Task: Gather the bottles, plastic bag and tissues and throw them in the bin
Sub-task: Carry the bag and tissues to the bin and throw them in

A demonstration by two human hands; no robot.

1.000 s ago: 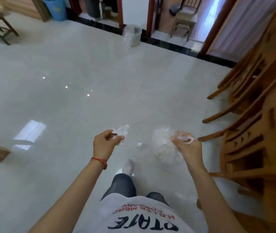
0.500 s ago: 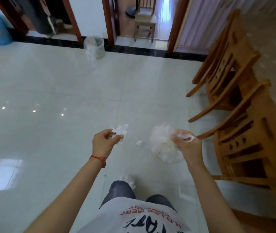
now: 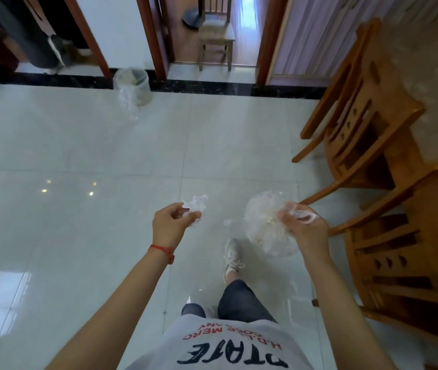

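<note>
The left hand (image 3: pixel 171 227) pinches a crumpled tissue (image 3: pixel 196 207) at its fingertips, the right hand (image 3: pixel 303 225) grips a clear plastic bag (image 3: pixel 265 225) bulging to its left, and the bin (image 3: pixel 135 85) stands far ahead of both.

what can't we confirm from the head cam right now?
- Head view: bottles can't be made out; the plastic bag in the right hand is cloudy and crumpled, so its contents are unreadable.
- Bin: far off, small, its liner hides the fill.
- Tissues in the left hand: count unclear, wadded and partly behind the fingers.
- Right foot: hidden under the shirt.
</note>
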